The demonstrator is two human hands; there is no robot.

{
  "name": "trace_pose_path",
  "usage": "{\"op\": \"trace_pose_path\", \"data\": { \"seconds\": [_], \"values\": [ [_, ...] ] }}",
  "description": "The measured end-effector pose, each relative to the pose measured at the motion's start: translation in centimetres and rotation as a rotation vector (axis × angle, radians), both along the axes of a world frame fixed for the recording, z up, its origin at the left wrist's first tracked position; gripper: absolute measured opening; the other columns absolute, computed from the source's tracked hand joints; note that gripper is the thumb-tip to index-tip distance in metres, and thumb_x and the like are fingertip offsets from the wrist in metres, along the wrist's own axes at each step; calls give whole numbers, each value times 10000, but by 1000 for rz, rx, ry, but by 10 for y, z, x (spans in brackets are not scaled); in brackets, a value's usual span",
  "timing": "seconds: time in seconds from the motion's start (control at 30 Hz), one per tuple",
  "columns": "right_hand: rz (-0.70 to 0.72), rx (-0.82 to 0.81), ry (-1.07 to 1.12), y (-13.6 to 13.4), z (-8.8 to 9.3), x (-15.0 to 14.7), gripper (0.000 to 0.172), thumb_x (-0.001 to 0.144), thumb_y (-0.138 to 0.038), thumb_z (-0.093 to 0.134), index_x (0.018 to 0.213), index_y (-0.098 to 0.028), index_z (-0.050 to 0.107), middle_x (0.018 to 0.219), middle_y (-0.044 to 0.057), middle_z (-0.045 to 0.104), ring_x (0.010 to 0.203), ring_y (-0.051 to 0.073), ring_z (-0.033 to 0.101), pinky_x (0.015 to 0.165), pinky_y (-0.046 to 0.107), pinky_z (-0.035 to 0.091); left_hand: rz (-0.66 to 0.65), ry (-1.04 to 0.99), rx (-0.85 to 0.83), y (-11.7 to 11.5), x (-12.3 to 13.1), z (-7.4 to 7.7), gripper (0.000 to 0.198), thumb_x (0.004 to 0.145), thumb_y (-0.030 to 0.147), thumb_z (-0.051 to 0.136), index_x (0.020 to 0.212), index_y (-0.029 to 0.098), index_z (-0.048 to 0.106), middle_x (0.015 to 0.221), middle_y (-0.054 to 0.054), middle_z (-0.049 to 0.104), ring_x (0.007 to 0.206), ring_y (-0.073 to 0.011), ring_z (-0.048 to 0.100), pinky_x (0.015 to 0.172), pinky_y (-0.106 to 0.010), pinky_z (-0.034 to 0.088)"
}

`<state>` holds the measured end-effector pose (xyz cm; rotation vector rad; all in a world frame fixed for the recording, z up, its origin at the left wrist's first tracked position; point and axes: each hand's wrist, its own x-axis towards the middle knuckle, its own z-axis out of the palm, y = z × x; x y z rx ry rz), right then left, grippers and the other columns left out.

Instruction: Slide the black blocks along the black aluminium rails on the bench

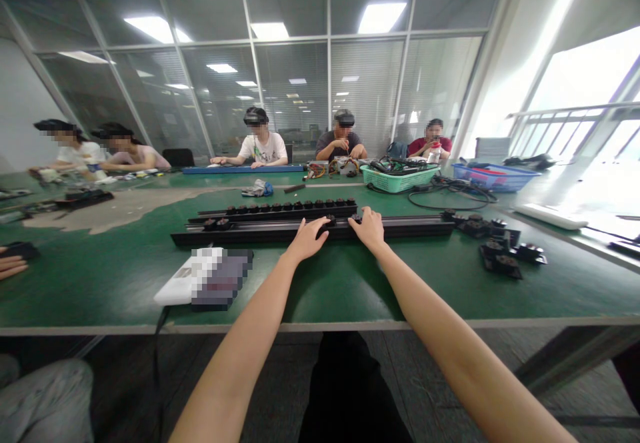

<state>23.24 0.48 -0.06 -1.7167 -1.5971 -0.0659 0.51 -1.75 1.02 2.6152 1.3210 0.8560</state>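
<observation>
A long black rail (260, 232) lies across the table in front of me, with small black parts seated along its channel. My left hand (306, 239) reaches over the rail's middle, thumb and fingers apart, fingertips touching a small black part (331, 220). Just to the right, my right hand (370, 228) has its fingers curled at another small black part (355, 218), its thumb against it. Two similar parts (216, 224) sit near the rail's left end. Behind lies a second black rail (280, 210) carrying a row of several such parts.
Loose black parts (503, 256) are scattered at the right. A white box and dark item (223, 280) lie at the front left. Farther back are a green basket (400, 180), a blue basket (495, 176), cables (450, 193) and a crumpled cloth (257, 188). Several people sit around the table.
</observation>
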Motion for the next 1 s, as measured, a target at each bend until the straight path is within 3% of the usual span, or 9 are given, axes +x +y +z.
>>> {"op": "trace_pose_path", "data": {
  "seconds": [0.27, 1.0],
  "values": [
    [170, 111, 33, 8, -9, 0, 305, 969, -220, 554, 1232, -166, 699, 1226, 147, 745, 1199, 266, 652, 1250, 513, 291, -2, -1, -4, -2, 1, 1, 432, 1046, 323, 475, 1460, 223, 546, 1591, -117, 542, 1495, -257, 490, 1300, -645, 141],
    [161, 112, 98, 5, -6, 0, 298, 956, -182, 534, 1184, -170, 727, 1211, 131, 747, 1177, 255, 645, 1257, 505, 280, -7, -7, 4, -2, 0, 1, 433, 1039, 318, 481, 1457, 233, 557, 1584, -119, 550, 1492, -258, 494, 1300, -643, 141]
  ]
}}
